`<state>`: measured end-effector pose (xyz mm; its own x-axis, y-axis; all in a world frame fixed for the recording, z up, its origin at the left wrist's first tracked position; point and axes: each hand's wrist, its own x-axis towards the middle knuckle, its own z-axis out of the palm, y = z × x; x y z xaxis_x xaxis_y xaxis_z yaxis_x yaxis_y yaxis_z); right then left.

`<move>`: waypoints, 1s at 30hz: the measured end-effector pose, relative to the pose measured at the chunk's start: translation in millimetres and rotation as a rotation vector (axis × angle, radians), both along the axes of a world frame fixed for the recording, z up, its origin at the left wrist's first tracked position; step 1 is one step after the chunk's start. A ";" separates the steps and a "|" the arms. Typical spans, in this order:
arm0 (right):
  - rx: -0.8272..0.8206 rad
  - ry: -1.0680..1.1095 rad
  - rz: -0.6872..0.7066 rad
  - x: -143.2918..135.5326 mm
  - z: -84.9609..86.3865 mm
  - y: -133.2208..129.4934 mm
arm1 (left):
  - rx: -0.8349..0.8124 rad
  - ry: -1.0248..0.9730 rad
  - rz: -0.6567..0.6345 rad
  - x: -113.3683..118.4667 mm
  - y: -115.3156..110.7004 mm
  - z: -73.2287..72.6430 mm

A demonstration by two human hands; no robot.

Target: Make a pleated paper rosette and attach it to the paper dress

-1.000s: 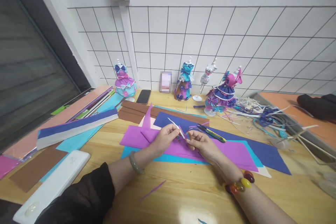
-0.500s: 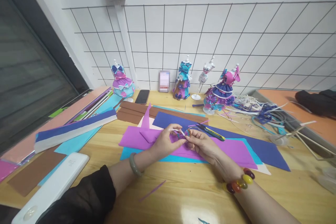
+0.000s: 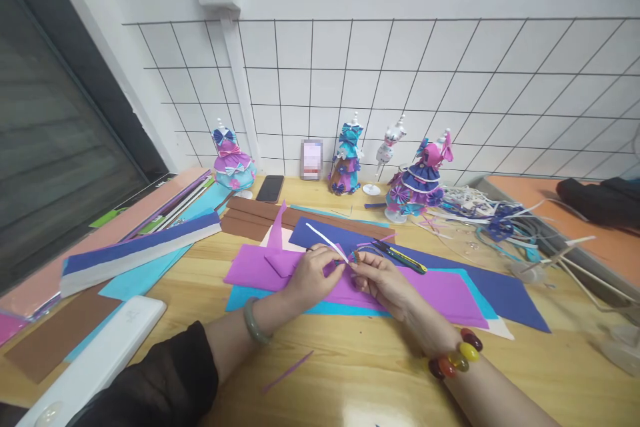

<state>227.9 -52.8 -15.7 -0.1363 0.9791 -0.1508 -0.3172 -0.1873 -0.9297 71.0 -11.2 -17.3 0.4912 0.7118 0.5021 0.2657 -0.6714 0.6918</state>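
Note:
My left hand point(image 3: 316, 278) and my right hand point(image 3: 384, 278) meet over a stack of crepe paper, fingertips closed in a pinch. Between them is a small pleated paper bow point(image 3: 355, 256), mostly hidden by the fingers. A narrow white paper strip point(image 3: 325, 239) slants up and left from the pinch point. Below lie a purple crepe paper sheet point(image 3: 440, 290), a light blue sheet point(image 3: 320, 308) and a dark blue sheet point(image 3: 510, 300). A black and yellow utility knife point(image 3: 403, 257) rests just beyond my right hand.
Small dress forms in paper dresses point(image 3: 233, 163) point(image 3: 346, 163) point(image 3: 420, 177) and a bare form point(image 3: 389, 147) stand along the wall. Two phones point(image 3: 270, 188) point(image 3: 312, 160), brown paper point(image 3: 245, 215), a white device point(image 3: 105, 360) and tangled strips point(image 3: 493, 210) surround the work.
The white strip now sticks out long to the upper left, where before it was bent close to the fingers. The bow is more covered by my fingertips. The view has shifted slightly.

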 end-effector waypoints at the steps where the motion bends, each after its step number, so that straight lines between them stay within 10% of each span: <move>1: 0.008 -0.012 -0.006 -0.1 -0.2 0.1 | 0.000 -0.002 0.004 0.3 0.1 -0.9; 30: 0.141 -0.418 -0.101 -0.9 2.0 0.0 | -0.663 -0.274 -0.146 4.0 7.4 -6.3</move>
